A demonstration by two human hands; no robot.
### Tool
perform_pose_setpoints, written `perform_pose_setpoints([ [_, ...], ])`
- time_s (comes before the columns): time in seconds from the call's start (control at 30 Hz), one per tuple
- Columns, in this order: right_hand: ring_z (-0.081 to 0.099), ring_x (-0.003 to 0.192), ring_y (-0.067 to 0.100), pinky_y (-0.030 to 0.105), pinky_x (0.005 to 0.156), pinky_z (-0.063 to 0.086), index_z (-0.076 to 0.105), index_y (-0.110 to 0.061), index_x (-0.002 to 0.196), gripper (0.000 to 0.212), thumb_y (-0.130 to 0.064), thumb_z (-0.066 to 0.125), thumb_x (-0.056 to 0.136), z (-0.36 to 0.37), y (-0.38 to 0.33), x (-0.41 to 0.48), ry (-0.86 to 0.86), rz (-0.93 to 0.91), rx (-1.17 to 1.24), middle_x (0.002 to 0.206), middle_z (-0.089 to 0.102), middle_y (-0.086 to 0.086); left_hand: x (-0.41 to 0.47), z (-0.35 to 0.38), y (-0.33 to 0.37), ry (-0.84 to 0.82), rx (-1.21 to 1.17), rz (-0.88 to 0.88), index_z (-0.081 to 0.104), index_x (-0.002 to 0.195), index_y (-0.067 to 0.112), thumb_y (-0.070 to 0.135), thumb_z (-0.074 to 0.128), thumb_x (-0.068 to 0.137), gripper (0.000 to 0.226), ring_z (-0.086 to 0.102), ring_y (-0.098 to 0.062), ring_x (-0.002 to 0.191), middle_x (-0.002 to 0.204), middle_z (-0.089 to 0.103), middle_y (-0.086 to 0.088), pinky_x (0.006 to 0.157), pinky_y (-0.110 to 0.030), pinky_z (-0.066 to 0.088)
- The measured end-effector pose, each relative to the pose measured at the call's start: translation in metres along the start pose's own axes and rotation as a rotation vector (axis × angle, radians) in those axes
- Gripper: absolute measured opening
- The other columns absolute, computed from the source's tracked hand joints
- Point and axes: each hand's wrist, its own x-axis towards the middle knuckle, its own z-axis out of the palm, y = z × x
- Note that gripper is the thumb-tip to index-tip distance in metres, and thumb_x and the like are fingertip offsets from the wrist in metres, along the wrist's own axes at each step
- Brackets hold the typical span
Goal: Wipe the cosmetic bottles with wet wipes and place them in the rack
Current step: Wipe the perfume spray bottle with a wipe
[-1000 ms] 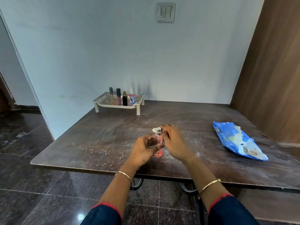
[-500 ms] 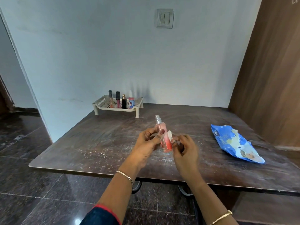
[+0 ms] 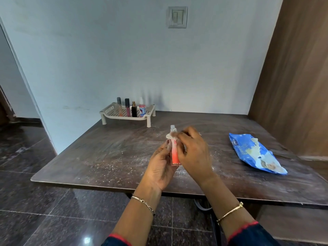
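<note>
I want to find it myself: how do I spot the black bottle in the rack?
Far left on the table, a rack holds a row of four. The black bottle is third from the left, between a pink tube and a pink spray bottle; only it has a black body and gold top.

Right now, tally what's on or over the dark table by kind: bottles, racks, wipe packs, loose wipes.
Cream perforated plastic rack: 1
Cosmetic bottles: 5 (these 4 upright in the rack, plus 1 pink-orange spray bottle in the left hand)
Blue wet-wipe pack: 1
White wet wipe, pinched by the right hand: 1
Total: 8
</note>
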Motion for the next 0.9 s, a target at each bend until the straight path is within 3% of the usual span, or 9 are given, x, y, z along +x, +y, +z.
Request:
perform_pose_setpoints([
  [0.13,0.063,0.081,0.015,0.03,0.066,0.056,0.07,-0.01,0.105,0.026,-0.001,0.065,0.08,0.005,-0.001,-0.029,-0.044,-0.074,0.029,0.103,0.064,0.004,0.003,-0.01,0.002,0.096,-0.097,-0.014,0.055,0.12,0.0,0.011,0.053,0.09,0.032,0.063,-0.023,0.084,0.097,0.062,-0.018,0.074,-0.032,0.057],
  [0.23,0.062,0.081,0.014,0.028,0.064,0.054,0.069,-0.011,0.105,0.034,0.007,0.068,0.076,0.007,-0.001,-0.052,-0.068,-0.12,0.063,0.104,0.064,0.002,0.006,-0.014,0.001,0.175,0.014,-0.016,0.055,0.119,0.007,0.024,0.064,0.078,0.045,0.054,-0.017,0.069,0.079,0.054,-0.007,0.069,-0.031,0.049],
  [0.33,0.061,0.082,0.011,0.026,0.065,0.053,0.068,-0.012,0.106,0.03,0.002,0.066,0.08,0.006,0.002,-0.06,-0.056,-0.1,0.099,0.104,0.063,0.001,0.008,-0.015,-0.003,0.205,0.065,0.021,0.06,0.1,0.013,0.021,0.063,0.08,0.022,0.049,-0.013,0.062,0.072,0.052,-0.002,0.062,-0.027,0.045],
  [0.4,0.058,0.082,0.008,0.02,0.065,0.05,0.069,-0.011,0.106,0.023,-0.008,0.057,0.086,0.005,0.003,-0.054,-0.024,-0.065,0.09,0.102,0.062,0.0,0.008,-0.011,-0.004,0.179,0.059,0.024,0.061,0.097,0.013,0.02,0.061,0.082,0.017,0.053,-0.013,0.065,0.074,0.056,-0.003,0.06,-0.026,0.05],
  [0.47,0.056,0.081,0.006,0.015,0.066,0.046,0.069,-0.009,0.106,0.026,-0.014,0.051,0.088,0.006,0.004,-0.041,0.008,-0.043,0.072,0.1,0.062,0.001,0.006,-0.007,-0.004,0.126,0.038,0.01,0.061,0.102,0.006,0.017,0.062,0.079,0.026,0.06,-0.017,0.075,0.085,0.061,-0.009,0.067,-0.026,0.054],
  [0.63,0.06,0.081,0.012,0.023,0.07,0.051,0.071,-0.006,0.103,0.022,0.001,0.061,0.085,0.008,0.008,-0.002,0.106,0.03,0.052,0.097,0.064,0.004,0.003,-0.004,-0.004,0.106,0.056,0.006,0.065,0.108,0.004,0.023,0.054,0.087,0.031,0.065,-0.02,0.083,0.093,0.07,-0.012,0.084,-0.036,0.048],
  [0.83,0.058,0.086,0.005,0.016,0.075,0.049,0.071,-0.008,0.104,0.027,0.006,0.062,0.082,0.013,0.002,-0.015,0.047,-0.005,0.125,0.103,0.066,0.001,0.004,-0.008,-0.002,0.164,-0.108,0.0,0.059,0.118,0.002,0.009,0.043,0.098,0.027,0.069,-0.021,0.074,0.09,0.069,-0.016,0.063,-0.03,0.059],
  [0.9,0.058,0.089,0.004,0.016,0.077,0.05,0.071,-0.008,0.104,0.029,0.007,0.066,0.08,0.011,0.002,-0.03,0.016,-0.016,0.131,0.103,0.066,0.001,0.005,-0.01,0.001,0.167,-0.137,0.0,0.06,0.117,0.003,0.017,0.048,0.097,0.027,0.066,-0.02,0.074,0.089,0.067,-0.016,0.064,-0.03,0.059],
])
